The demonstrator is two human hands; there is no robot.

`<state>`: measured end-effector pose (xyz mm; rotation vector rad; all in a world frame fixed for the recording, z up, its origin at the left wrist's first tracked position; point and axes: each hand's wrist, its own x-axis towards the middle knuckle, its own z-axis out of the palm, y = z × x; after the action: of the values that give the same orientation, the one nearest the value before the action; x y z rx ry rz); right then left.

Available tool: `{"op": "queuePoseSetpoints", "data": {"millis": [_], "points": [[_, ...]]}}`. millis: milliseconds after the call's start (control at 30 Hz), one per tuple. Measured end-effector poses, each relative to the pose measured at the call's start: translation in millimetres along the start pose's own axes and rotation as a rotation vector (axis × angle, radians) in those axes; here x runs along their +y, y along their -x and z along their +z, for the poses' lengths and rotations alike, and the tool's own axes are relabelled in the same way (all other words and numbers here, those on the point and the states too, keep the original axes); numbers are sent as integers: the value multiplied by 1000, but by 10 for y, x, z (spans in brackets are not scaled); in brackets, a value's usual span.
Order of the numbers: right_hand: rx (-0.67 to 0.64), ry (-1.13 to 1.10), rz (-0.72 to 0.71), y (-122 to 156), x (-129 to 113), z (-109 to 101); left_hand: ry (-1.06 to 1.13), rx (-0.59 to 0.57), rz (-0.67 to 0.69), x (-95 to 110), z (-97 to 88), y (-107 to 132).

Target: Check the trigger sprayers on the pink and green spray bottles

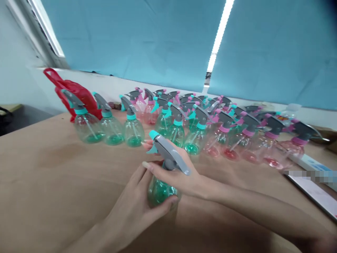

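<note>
I see the left hand [139,198] closed round the green bottle's [160,191] belly. The right hand [183,181] grips its neck, just above, and the bottle stands nearly upright between them. More bottles [201,126] stand beyond.

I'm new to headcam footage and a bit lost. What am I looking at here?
There's no machine: this single picture comes from a camera on a person's head, looking forward and down at their bare hands. The left hand cups the body of a green spray bottle; the right hand is around its neck, below the grey spray head. On the brown table stand many more, some green bottles, some pink bottles, with a red bag towards the left.
</note>
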<state>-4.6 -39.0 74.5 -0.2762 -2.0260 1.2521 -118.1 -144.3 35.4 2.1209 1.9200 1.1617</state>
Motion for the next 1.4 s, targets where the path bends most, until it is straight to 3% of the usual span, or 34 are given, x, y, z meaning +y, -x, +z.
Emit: {"op": "queuePoseSetpoints", "data": {"millis": [133,267,333,433,600,700,900,1233,1400], "points": [[-136,160,-24,-170,-81,-56,-28,2,25,-110,-165,-31],[-324,450,-57,-361,-172,-345,-120,-13,43,-358,-247,-175],[-338,594,13,-435,-249,-523,-206,62,24,-530,-244,-278],[-183,733,99,-541,-374,-765,-240,90,-3,-735,-230,-473],[79,995,-46,-779,-371,-1006,-408,37,-21,-770,-256,-820],[81,1172,-48,-918,-242,-1029,-499,41,-25,-712,-265,-975],[60,1377,110,-1065,-81,-927,-683,55,20,-696,-247,-1169],[-11,1482,221,-1134,-18,-901,-813,24,87,-714,-231,-1328],[-25,1369,198,-1125,-9,-949,-801,93,66,-684,-235,-1240]]}}
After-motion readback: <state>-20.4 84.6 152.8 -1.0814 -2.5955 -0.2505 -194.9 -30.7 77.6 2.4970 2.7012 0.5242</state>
